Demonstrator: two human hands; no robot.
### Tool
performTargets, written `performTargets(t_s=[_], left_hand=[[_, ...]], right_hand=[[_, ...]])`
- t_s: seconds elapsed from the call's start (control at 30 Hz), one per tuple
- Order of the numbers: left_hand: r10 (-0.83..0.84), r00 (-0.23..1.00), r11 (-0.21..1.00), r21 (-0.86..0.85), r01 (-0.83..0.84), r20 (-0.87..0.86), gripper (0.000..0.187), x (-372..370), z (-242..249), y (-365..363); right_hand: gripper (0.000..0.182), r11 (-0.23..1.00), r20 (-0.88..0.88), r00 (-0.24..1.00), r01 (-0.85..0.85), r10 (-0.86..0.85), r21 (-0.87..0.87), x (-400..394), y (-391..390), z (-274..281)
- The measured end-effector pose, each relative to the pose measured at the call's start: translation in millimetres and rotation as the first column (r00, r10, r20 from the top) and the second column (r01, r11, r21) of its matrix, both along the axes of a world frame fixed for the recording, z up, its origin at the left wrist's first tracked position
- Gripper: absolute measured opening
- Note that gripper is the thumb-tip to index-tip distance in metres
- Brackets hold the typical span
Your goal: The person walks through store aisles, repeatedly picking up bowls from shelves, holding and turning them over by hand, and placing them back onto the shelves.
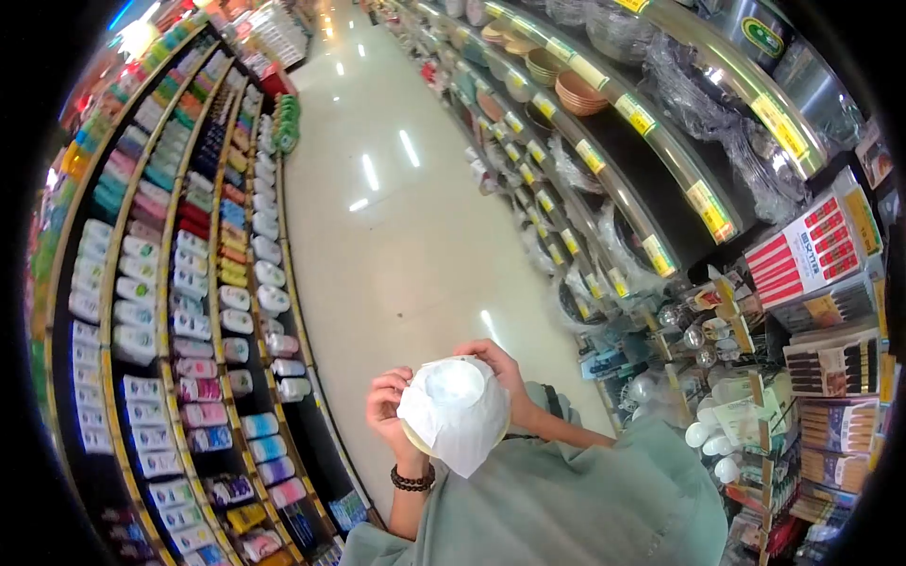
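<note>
In front of my chest is a round, bowl-shaped thing wrapped in thin white paper. A ring like a bowl's foot shows through on top, a pale yellow edge peeks out below, and one corner of the paper hangs down toward me. My left hand, with a dark beaded bracelet on its wrist, is closed at the left side of the wrapped bowl with bent fingers. From the far right side, my right hand grips its edge. The thumbs are partly hidden by the paper.
Shelves of bottles line the left of the aisle floor. On the right, shelves carry stacked bowls and plastic-wrapped wares with yellow price tags. Packs of chopsticks and utensils hang close on my right.
</note>
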State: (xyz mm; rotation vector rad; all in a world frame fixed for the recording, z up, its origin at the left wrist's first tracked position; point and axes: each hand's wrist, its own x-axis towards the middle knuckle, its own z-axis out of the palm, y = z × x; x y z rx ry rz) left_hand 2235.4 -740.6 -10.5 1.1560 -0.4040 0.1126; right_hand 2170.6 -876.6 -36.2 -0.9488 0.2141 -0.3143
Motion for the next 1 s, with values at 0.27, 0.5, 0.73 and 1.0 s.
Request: performTargets(t_s=[0.27, 0.5, 0.73, 1.0], left_hand=[[-0.227, 0.965, 0.973, -0.074, 0.219, -0.133, 0.031, 135.6, -22.0, -81.2], [-0.396, 0.907, 0.915, 0.016, 0.402, -0.146, 0.030, 289.2, -23.6, -169.1], [-0.598, 0.703, 0.743, 0.063, 0.667, -0.385, 0.024, 390.0, -26.6, -260.9], [-0.704, 0.597, 0.582, 0.169, 0.795, -0.386, 0.031, 452.6, -29.8, -358.7]], right_hand=[[0.037, 0.980, -0.072, 0.980, 0.179, -0.186, -0.089, 108.0, -63.7, -21.9], [0.041, 0.887, -0.116, 0.916, 0.330, -0.383, -0.324, 228.9, -141.6, -15.4], [0.044, 0.711, -0.144, 0.714, 0.615, -0.686, -0.340, 300.9, -207.5, -12.5], [0.048, 0.532, -0.170, 0.504, 0.795, -0.847, -0.291, 350.2, -277.2, -11.0]])
